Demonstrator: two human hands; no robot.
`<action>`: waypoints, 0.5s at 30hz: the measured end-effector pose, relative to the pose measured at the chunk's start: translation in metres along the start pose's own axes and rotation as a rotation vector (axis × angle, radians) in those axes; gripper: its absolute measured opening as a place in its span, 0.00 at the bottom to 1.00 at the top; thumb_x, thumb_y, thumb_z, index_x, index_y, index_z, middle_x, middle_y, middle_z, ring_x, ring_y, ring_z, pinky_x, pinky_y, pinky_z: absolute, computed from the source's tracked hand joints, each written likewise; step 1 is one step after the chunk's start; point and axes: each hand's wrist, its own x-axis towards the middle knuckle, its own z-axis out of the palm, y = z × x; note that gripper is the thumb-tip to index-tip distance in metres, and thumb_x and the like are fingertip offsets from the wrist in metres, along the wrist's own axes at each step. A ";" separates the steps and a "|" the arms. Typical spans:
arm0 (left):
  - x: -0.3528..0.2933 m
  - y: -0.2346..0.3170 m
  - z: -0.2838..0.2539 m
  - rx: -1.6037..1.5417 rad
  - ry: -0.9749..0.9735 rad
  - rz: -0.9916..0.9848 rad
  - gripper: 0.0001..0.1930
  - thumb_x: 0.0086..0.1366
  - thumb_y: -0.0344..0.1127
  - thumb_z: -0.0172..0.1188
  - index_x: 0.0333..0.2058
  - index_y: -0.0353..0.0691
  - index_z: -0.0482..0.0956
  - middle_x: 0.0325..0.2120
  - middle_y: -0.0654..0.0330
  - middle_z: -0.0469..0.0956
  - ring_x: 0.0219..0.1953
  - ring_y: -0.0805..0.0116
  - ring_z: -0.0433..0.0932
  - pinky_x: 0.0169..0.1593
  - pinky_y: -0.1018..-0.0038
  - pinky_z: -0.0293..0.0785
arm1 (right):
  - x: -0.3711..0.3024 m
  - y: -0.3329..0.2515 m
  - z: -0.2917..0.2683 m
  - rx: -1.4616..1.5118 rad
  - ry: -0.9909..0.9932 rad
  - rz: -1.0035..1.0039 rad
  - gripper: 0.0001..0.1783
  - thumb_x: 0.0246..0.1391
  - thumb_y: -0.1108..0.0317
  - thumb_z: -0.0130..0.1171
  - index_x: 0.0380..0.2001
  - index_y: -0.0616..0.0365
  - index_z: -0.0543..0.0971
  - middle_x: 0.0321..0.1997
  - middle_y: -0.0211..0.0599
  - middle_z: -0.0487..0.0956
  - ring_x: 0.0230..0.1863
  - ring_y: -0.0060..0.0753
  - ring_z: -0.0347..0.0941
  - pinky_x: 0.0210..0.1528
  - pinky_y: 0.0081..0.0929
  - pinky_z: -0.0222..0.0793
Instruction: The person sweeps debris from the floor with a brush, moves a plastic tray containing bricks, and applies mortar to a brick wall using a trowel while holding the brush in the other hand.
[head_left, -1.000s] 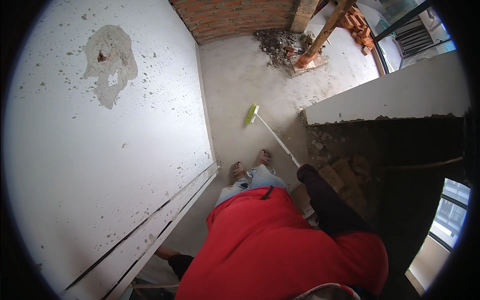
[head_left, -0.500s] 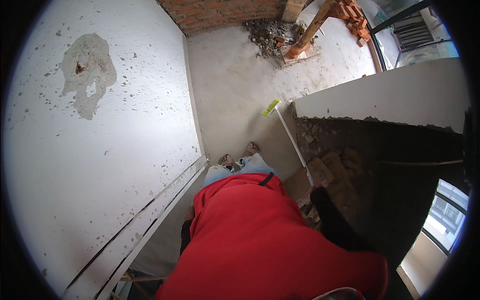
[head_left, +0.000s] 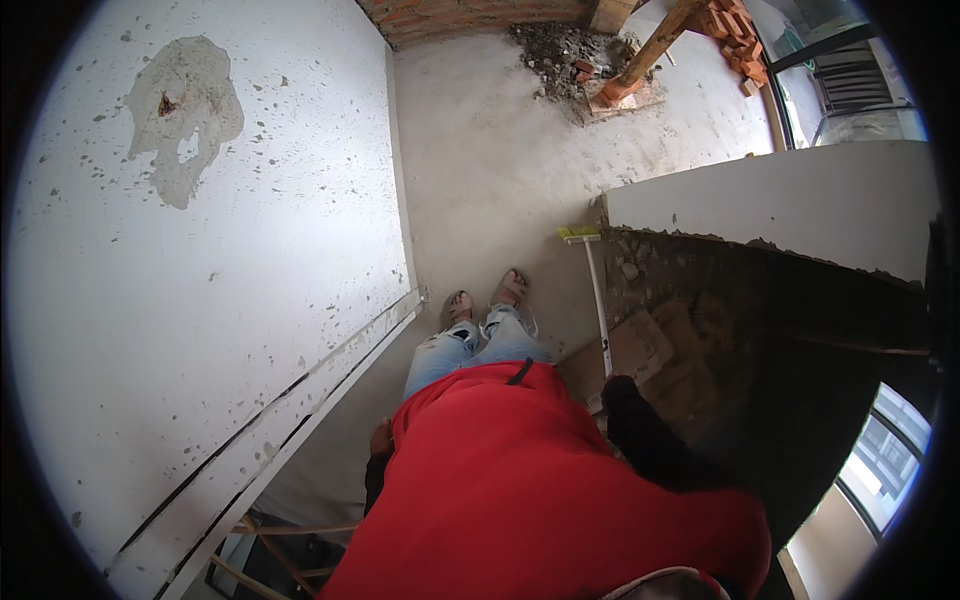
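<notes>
head view, looking down the body. right hand (head_left: 612,388): dark-sleeved, at the top of a white broom handle (head_left: 598,300), seemingly closed around it though the fingers are hard to make out. broom: yellow-green head (head_left: 579,233) resting on the concrete floor (head_left: 500,180), just beside the corner of a white ledge (head_left: 780,200). left hand (head_left: 380,438): hanging beside the red shirt (head_left: 520,490), mostly hidden, grip cannot be told. feet in sandals (head_left: 485,297) on the floor near the white speckled wall (head_left: 200,300). rubble pile (head_left: 570,50) and orange bricks (head_left: 735,30) at the floor's far edge.
</notes>
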 end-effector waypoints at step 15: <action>0.005 -0.079 -0.034 -0.800 0.064 -0.138 0.27 0.59 0.54 0.43 0.52 0.45 0.58 0.49 0.59 0.64 0.46 0.62 0.67 0.42 0.62 0.64 | -0.007 -0.028 -0.089 0.309 0.228 0.286 0.09 0.45 0.63 0.50 0.25 0.55 0.76 0.28 0.39 0.75 0.27 0.39 0.71 0.29 0.34 0.67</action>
